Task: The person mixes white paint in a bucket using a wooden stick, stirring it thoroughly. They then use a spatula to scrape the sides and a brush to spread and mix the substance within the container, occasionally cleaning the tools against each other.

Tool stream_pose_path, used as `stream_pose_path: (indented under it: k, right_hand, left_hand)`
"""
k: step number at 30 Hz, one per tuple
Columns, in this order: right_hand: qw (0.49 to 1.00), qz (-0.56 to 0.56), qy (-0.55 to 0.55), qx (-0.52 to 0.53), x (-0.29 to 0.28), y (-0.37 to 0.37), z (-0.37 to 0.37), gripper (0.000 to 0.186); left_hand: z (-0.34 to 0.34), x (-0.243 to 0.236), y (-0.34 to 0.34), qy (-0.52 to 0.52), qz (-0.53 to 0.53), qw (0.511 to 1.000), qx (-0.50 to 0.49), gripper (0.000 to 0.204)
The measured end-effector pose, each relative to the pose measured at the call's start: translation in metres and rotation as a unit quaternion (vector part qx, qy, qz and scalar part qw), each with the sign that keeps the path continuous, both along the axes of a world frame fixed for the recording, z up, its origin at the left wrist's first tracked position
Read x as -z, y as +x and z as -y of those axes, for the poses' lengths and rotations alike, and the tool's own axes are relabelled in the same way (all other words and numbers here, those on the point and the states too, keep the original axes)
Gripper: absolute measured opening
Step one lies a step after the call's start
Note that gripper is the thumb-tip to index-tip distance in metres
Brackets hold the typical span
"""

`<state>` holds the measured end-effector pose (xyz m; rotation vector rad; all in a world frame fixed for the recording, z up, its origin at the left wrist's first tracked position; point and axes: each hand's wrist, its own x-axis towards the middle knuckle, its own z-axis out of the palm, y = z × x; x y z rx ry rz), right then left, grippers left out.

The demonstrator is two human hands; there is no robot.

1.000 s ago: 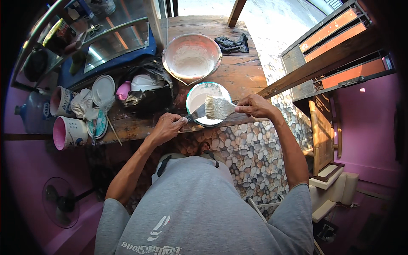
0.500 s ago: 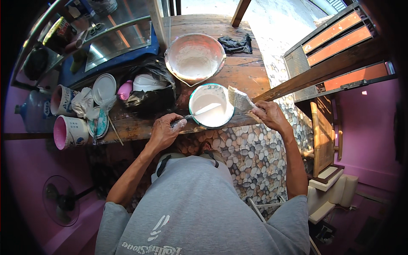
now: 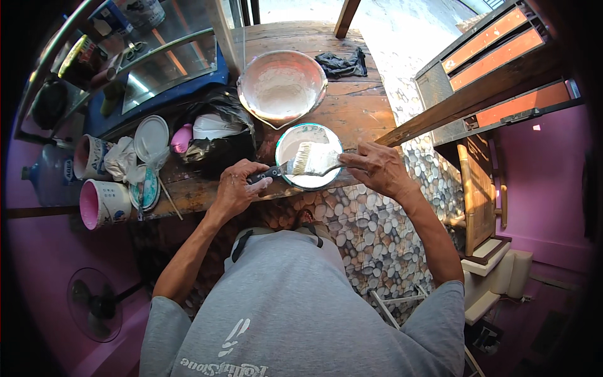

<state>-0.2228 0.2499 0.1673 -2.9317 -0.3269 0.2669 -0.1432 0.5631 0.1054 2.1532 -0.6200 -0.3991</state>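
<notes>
My left hand (image 3: 236, 190) is closed round the black, riveted handle of a knife (image 3: 272, 174). Its blade lies mostly behind the brush. In my right hand (image 3: 382, 171) is a wide flat paintbrush (image 3: 321, 162), coated in white, its bristles pointing left over the knife's blade. Both tools are above a round tub (image 3: 339, 139) with a teal-edged rim and white paint inside. Just beyond the tub stands a larger bucket (image 3: 246, 103) with a wire handle and a whitish, powdery coating inside.
A black plastic bag (image 3: 217, 151) holding white and pink items sits left of the tub. Further left are paint pails (image 3: 105, 202), a lid (image 3: 151, 138) and a thin stick (image 3: 171, 200). Black cloth or plastic (image 3: 342, 64) lies at the back. A wooden post (image 3: 465, 103) stands right.
My right hand has brought the paintbrush left and turned it, from the tub's right rim to over the tub against the knife. The left hand keeps hold of the knife, almost in place.
</notes>
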Motion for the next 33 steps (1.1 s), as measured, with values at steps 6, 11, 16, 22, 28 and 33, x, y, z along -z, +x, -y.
stream_pose_path:
  k: [6,11,16,22,28,33]
  right_hand:
    - [0.994,0.075,0.011,-0.078,0.020,0.007,0.006,0.024]
    - [0.989,0.105,-0.068,-0.072,0.033,-0.003,0.029,0.024]
    - [0.990,0.137,-0.030,-0.020,0.030,-0.015,0.028,0.023]
    - [0.997,0.055,0.007,0.060,0.031,-0.031,0.023,0.027]
    - [0.981,0.045,0.114,0.148,0.054,-0.047,0.015,0.032]
    - [0.964,-0.039,0.131,0.229,0.044,-0.041,0.003,0.033]
  left_hand:
    - [-0.008,-0.001,-0.004,0.001,0.036,0.999,0.010,0.023]
    - [-0.013,0.005,-0.009,-0.002,0.001,1.000,-0.014,0.024]
    - [-0.016,-0.002,-0.009,-0.022,-0.037,0.998,-0.038,0.023]
    - [-0.012,0.006,-0.014,-0.120,-0.180,0.970,-0.109,0.023]
    - [-0.018,0.040,-0.032,-0.247,-0.286,0.910,-0.170,0.021]
    - [-0.021,0.050,-0.033,-0.343,-0.303,0.871,-0.180,0.023]
